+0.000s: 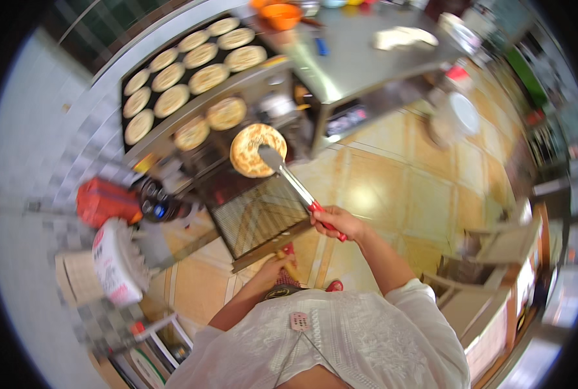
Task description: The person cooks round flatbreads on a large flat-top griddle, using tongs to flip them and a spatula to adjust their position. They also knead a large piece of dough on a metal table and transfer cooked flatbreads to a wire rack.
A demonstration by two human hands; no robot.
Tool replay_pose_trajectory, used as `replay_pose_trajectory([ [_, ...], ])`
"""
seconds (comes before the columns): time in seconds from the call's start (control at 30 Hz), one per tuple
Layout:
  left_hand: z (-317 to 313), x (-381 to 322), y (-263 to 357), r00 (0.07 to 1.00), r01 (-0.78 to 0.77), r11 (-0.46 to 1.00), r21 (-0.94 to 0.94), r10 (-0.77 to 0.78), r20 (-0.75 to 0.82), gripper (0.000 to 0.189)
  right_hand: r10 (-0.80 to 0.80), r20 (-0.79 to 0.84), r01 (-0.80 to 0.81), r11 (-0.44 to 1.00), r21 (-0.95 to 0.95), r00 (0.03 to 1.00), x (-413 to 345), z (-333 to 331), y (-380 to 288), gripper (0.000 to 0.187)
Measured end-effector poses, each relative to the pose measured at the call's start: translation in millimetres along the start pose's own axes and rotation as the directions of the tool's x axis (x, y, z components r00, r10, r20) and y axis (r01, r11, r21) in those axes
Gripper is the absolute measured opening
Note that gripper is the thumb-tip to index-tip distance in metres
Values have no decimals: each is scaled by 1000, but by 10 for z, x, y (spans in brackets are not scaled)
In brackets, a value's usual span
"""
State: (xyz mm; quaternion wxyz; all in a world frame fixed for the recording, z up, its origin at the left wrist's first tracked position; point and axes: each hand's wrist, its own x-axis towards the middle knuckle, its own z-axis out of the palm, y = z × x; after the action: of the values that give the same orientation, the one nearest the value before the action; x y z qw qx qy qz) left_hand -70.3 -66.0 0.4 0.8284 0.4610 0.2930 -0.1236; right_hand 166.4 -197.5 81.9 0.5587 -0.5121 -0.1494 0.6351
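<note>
My right hand is closed around the red handle of metal tongs. The tongs' tip lies over a browned round flatbread, apparently gripping it; the lower jaw is hidden. This bread is above the inner end of a pulled-out wire-mesh rack. At the rack's front edge, my left hand grips a tan handle. Two more flatbreads, one on the left and one on the right, lie just below the griddle's front edge.
Several pale flatbreads lie in rows on a black griddle. A steel table adjoins it, bearing dough and an orange bowl. A red bag is at left, a white bucket right, and cardboard boxes lower right.
</note>
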Motion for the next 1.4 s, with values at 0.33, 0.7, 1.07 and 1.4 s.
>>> replay_pose_trajectory([
  [0.33, -572, 280, -204, 964, 204, 977, -63, -212, -162, 19, -89, -902, 400, 911, 97, 423, -4320, 228, 1952, 25],
  [0.7, 52, 229, -146, 942, 128, 991, -30, -131, -310, 26, 454, -829, 909, 393, -140, -325, -6879, -84, 4531, 32],
  [1.07, -247, 152, -317, 936, 19, 1000, -1, -18, -353, 18, -82, -964, 856, 445, -263, -254, -4931, -642, 1960, 28],
  [1.4, 125, 255, -754, 908, -88, 995, -51, 59, -416, 23, -41, -219, 30, 998, -52, 975, 230, 249, -50, 34],
])
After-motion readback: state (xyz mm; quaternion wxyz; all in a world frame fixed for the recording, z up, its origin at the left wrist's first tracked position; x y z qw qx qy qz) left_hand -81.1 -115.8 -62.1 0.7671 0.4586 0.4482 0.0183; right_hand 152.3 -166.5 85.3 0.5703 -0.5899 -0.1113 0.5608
